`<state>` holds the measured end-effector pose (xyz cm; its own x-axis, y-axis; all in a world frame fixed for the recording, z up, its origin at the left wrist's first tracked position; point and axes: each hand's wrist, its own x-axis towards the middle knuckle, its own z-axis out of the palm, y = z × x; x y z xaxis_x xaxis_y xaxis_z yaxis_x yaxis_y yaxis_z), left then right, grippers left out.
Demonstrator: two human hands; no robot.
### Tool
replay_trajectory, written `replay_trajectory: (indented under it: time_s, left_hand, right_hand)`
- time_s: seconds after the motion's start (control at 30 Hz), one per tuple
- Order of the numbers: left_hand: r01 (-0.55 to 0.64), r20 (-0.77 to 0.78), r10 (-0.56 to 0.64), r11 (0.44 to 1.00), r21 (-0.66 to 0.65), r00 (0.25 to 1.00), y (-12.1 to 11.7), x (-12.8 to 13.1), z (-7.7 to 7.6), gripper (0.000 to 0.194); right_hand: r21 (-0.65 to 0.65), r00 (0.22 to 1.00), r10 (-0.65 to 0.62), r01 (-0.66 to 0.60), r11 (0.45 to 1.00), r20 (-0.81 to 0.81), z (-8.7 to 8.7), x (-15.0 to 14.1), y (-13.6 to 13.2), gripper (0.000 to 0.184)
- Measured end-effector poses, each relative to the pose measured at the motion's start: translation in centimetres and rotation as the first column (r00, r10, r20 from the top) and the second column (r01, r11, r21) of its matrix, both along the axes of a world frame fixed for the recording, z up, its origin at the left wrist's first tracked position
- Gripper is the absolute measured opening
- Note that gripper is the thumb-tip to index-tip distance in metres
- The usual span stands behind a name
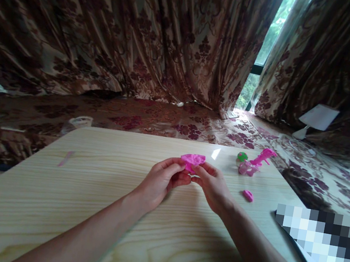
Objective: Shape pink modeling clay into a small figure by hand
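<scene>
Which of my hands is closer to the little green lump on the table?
Right. Your right hand is left of the green lump and closer to you; your left hand is farther left, past the right one. Both hold the pink piece.

A person's left hand point(161, 180) and right hand point(214, 185) grip a bright pink piece point(192, 161) above a pale wooden table point(115, 161). At right on the table, a small pink lump point(248, 196) lies near a pink toy point(259, 160) and a green ball point(242, 156). Beyond, a white lamp point(319, 116) stands before floral curtains point(192, 30), parted at a narrow window point(267, 48).
</scene>
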<state>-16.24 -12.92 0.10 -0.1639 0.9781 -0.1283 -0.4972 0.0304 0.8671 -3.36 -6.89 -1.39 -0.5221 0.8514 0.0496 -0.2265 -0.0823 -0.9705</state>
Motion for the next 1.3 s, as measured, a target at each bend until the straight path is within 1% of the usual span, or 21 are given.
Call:
replay_trajectory:
  time_s: [0.07, 0.27, 0.37, 0.47, 0.6, 0.67, 0.73, 0.87, 0.93, 1.03, 1.13, 1.2, 1.3]
  left_hand:
    - [0.017, 0.015, -0.017, 1.0, 0.008, 1.0, 0.07, -0.04, -0.1, 0.012]
    - [-0.011, 0.001, 0.011, 1.0, -0.025, 1.0, 0.18, -0.11, -0.19, 0.015]
    - [0.002, -0.013, -0.002, 1.0, 0.0, 1.0, 0.09, -0.12, -0.08, 0.017]
    - [-0.01, -0.089, 0.012, 1.0, 0.023, 0.996, -0.01, -0.04, -0.04, 0.017]
    - [-0.089, -0.256, 0.1, 0.995, 0.054, 0.961, -0.02, 0.09, -0.16, 0.015]
    - [-0.114, -0.29, 0.129, 0.991, 0.07, 0.948, -0.04, 0.14, -0.14, 0.014]
    - [-0.111, -0.265, 0.126, 0.991, 0.072, 0.956, -0.09, 0.17, -0.02, 0.013]
    - [-0.062, -0.115, 0.064, 0.998, 0.025, 0.991, -0.14, 0.14, 0.26, 0.014]
    - [-0.041, -0.044, 0.041, 0.999, 0.003, 0.998, -0.11, 0.11, 0.28, 0.014]
    - [-0.04, 0.012, 0.04, 0.999, -0.015, 0.999, -0.03, 0.16, 0.2, 0.013]
    - [-0.055, 0.024, 0.055, 0.998, -0.015, 0.998, -0.02, 0.25, 0.13, 0.015]
    - [-0.072, 0.003, 0.072, 0.997, 0.0, 0.997, -0.07, 0.21, 0.21, 0.017]
    - [-0.035, -0.049, 0.035, 0.999, -0.006, 0.998, -0.16, -0.07, 0.53, 0.017]
  right_hand:
    - [-0.009, 1.0, 0.012, -0.012, 1.0, -0.015, -0.12, 0.02, 0.01, 0.026]
    - [-0.031, 0.999, 0.032, -0.033, 0.999, -0.026, 0.18, 0.0, -0.13, 0.022]
    - [-0.033, 0.998, 0.036, -0.038, 0.999, -0.048, 0.07, 0.03, -0.09, 0.022]
    - [-0.023, 0.998, 0.037, -0.038, 0.999, -0.049, 0.02, 0.1, -0.1, 0.022]
    - [0.027, 0.999, 0.051, -0.051, 0.998, 0.002, 0.37, 0.1, -0.37, 0.025]
    - [0.05, 0.999, 0.042, -0.043, 0.998, 0.018, 0.52, 0.06, -0.48, 0.027]
    - [0.051, 0.999, 0.038, -0.038, 0.998, 0.012, 0.54, 0.03, -0.49, 0.027]
    - [0.052, 0.999, 0.04, -0.039, 0.998, -0.017, 0.38, 0.06, -0.37, 0.028]
    - [0.069, 0.999, 0.031, -0.029, 0.997, -0.023, 0.35, 0.06, -0.33, 0.029]
    - [0.082, 0.998, 0.045, -0.042, 0.996, -0.035, 0.32, 0.0, -0.31, 0.027]
    - [0.083, 0.998, 0.054, -0.051, 0.995, -0.04, 0.22, -0.01, -0.25, 0.024]
    - [0.085, 0.998, 0.048, -0.046, 0.995, -0.029, 0.17, 0.08, -0.19, 0.023]
    - [0.096, 1.0, 0.01, -0.011, 0.995, 0.011, 0.31, 0.32, -0.12, 0.021]
